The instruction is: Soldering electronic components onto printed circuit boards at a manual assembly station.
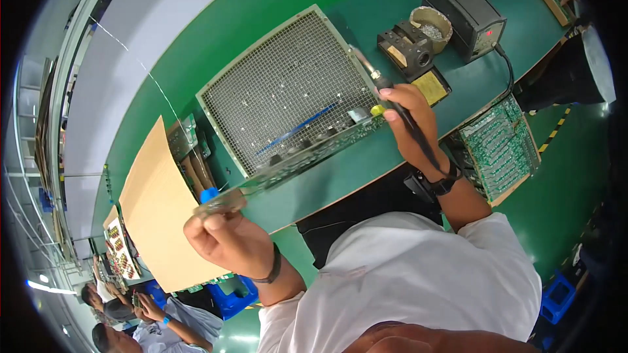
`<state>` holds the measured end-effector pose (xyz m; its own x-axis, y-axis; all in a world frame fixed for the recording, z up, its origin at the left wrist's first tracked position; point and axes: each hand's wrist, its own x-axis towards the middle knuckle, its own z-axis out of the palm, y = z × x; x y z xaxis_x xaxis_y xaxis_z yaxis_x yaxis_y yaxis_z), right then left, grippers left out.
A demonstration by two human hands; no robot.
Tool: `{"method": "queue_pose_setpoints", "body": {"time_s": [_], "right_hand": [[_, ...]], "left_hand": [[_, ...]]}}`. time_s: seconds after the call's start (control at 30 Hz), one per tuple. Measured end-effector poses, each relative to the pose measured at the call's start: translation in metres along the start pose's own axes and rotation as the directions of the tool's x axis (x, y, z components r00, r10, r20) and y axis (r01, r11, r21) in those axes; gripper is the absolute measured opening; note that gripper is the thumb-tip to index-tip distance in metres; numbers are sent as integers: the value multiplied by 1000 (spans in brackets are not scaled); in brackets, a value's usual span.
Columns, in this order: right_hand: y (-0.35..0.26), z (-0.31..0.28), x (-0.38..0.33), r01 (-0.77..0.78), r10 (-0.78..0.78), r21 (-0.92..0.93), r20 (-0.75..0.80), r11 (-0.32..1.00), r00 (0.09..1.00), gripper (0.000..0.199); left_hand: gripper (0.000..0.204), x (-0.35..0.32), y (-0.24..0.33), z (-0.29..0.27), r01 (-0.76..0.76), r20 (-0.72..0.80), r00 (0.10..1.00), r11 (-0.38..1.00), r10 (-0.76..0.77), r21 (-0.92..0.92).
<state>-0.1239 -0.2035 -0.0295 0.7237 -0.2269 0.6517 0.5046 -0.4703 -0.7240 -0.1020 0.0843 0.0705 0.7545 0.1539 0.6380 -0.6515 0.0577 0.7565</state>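
Note:
My left hand (230,238) is closed on the left end of a long circuit board (307,159), which tilts edge-on over the front of a framed wire mesh (288,75). A blue part (209,195) stands up beside my left fingertips, and a yellow round part (377,110) shows at the board's right end. In my right hand (413,121) is a soldering iron (375,74), its metal tip pointing up and away past the mesh's right edge. My right thumb is close to the yellow part; I cannot tell whether it touches.
Right of the mesh stand an iron holder (404,49) with a yellow sponge (430,88), a round pot (432,27) and a black soldering station (464,16). More boards (500,144) lie at right. Cardboard (163,216) is at left, with co-workers (167,327) beyond.

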Motion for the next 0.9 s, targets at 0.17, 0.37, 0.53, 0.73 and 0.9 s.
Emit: {"method": "queue_pose_setpoints", "body": {"time_s": [0.17,0.37,0.53,0.73,0.9], "right_hand": [[-3,12,-7,-307,309,721,135,622,941,43],[-19,26,1,-260,290,922,174,288,941,59],[-16,35,-6,-300,331,930,220,213,918,67],[-26,25,6,-382,332,868,276,316,902,68],[-17,11,3,-474,296,790,380,389,876,71]], "left_hand": [[11,0,-18,-19,370,-86,911,890,-404,-266],[14,-20,-42,-39,599,-108,718,689,-688,-408],[20,-38,-48,-54,669,38,653,552,-757,-498],[23,-41,-57,-42,716,65,537,414,-841,-563],[21,-40,-67,-46,738,190,533,342,-825,-582]]}}
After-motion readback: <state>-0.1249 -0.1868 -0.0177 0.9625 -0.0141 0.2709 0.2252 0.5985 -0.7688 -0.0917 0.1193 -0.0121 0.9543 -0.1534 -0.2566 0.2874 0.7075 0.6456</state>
